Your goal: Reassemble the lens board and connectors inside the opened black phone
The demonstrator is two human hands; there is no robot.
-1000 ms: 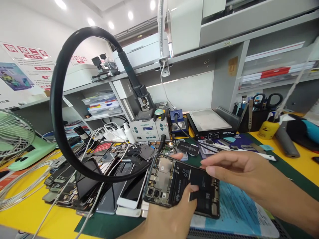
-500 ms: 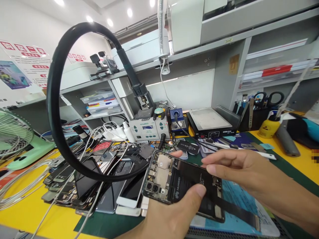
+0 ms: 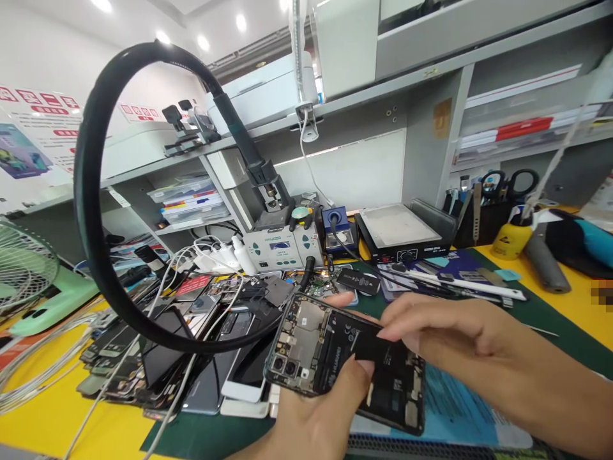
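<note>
The left hand [image 3: 316,415] grips an opened phone [image 3: 342,358] just above the desk [image 3: 584,313] while the right hand [image 3: 445,332] pinches at its battery [image 3: 378,358], likely mid-removal; next calls for a slow, even peel.

Green fan [image 3: 29,281] left; phone pile [image 3: 158,358]; soldering station [image 3: 282,246]; yellow bottle [image 3: 513,239].

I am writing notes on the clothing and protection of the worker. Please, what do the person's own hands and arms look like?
Both are bare. The left hand has no glove, ring or watch in view, and no sleeve shows at its wrist. The right hand is also without glove or ring; its forearm stays uncovered up to the picture's edge. The nails are short and unpainted.
</note>
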